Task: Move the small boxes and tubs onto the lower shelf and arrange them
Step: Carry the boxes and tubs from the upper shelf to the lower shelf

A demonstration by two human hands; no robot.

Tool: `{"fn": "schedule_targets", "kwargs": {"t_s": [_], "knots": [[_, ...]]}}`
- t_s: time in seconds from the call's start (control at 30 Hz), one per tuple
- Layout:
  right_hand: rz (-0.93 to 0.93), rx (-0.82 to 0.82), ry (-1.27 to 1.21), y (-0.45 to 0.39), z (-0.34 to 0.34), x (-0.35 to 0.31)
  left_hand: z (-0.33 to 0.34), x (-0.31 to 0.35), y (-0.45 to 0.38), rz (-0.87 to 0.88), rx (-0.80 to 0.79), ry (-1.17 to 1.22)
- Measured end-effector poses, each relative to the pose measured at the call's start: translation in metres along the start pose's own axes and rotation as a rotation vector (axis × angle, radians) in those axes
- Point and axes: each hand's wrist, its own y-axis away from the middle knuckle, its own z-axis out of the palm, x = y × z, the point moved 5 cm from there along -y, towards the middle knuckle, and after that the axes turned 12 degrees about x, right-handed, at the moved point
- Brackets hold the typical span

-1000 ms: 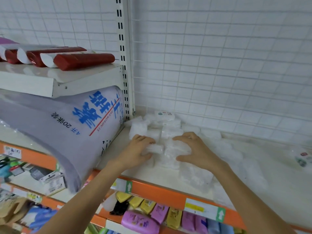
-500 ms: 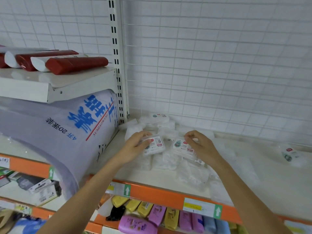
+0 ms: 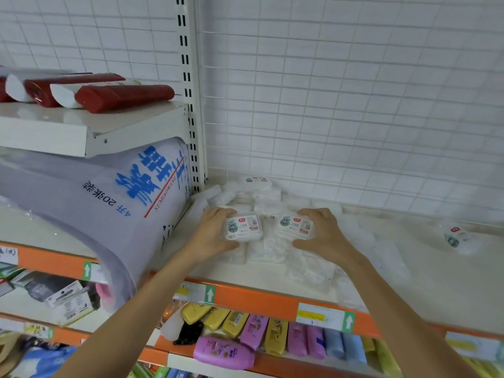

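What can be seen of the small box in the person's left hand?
The small box is a clear plastic case with rounded corners and a white label showing a cartoon figure, a red logo and a printed code. It is held label-up, tilted slightly, above a heap of white packets on the shelf. The left hand grips it, fingers over the far edge and thumb at the near edge. A matching box sits just to its right in the right hand; the two do not appear to touch.

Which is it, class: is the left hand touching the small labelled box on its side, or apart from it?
Touching. The head view shows the left hand with fingers curled over the top edge of the left small box and thumb under it.
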Motion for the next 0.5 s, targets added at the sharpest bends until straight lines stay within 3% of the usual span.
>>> {"fn": "schedule_targets", "kwargs": {"t_s": [0.3,0.5], "knots": [[-0.046,0.149,0.116,0.034,-0.040,0.007,-0.009,0.012,0.001,0.049,0.039,0.106],[-0.047,0.272,0.186,0.091,-0.088,0.043,0.006,0.061,0.008,0.201,0.019,0.208]]}}
